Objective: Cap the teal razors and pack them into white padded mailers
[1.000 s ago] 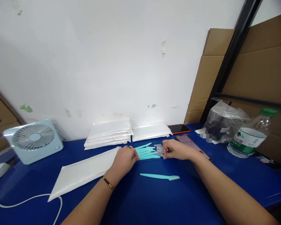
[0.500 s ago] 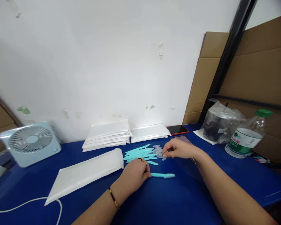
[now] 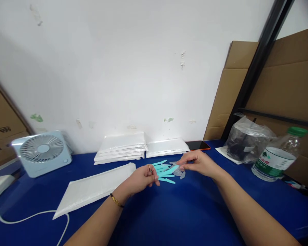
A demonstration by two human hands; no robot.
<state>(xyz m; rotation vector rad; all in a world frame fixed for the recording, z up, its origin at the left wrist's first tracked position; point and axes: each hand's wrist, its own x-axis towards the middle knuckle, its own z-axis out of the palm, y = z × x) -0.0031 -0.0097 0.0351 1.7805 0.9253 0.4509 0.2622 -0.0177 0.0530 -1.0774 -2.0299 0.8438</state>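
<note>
At the far left I see a brown cardboard box (image 3: 0, 126) against the wall, and just beside it a small pale-blue fan (image 3: 42, 153) standing upright on the blue desk (image 3: 169, 218). A white cable (image 3: 28, 218) curls across the desk's left corner. Next comes a long white padded mailer (image 3: 92, 189) lying flat, its far end near my left hand. Behind it, against the wall, sit a stack of white mailers (image 3: 122, 147) and a lower stack (image 3: 166, 147) just beside it.

My left hand (image 3: 141, 178), with a ring on one finger and a gold bracelet on the wrist, has its grip pinched shut on one end of a teal razor (image 3: 166, 171), lifted a little above the desk. The razor slants up to the right, and its far end meets my right hand (image 3: 199, 163), whose fingertips are closed at that tip; I cannot tell whether they pinch the razor itself or one of the clear caps. Under and behind the held razor lies the loose pile of teal razors (image 3: 164, 177), with a few clear caps (image 3: 181, 174) just beside it.

Further right, an orange-edged phone (image 3: 199, 146) lies near the wall, then a crinkled plastic bag (image 3: 247, 140) of dark things, and a green-capped water bottle (image 3: 278, 155) lying tilted. Cardboard sheets (image 3: 284, 85) lean behind them.
</note>
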